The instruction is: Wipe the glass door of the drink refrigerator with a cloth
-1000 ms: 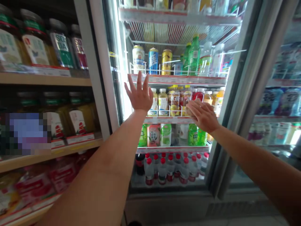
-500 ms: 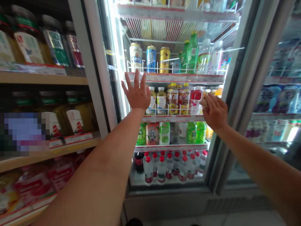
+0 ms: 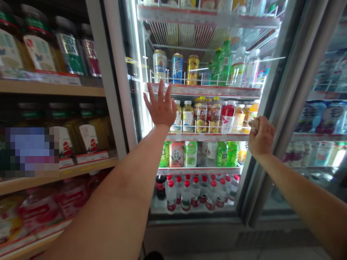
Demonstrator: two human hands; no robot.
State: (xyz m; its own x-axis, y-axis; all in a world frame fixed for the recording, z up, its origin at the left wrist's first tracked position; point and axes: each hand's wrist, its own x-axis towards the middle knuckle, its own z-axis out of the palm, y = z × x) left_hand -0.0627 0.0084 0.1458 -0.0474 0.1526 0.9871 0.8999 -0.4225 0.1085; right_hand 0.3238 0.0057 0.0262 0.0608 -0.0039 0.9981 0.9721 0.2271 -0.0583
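Head view: gripping a pale wad (image 3: 254,125) at centre right with curled right hand (image 3: 262,139); left hand (image 3: 162,110) spread wide, apparently empty, near centre. Probably light, soft; best bunched against the palm.

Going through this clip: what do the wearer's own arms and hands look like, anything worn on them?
The left hand and right hand are bare, without gloves, and no watch or bracelet shows at either wrist. The left forearm and right forearm broaden from slimmer wrists, with no sleeve clearly visible.
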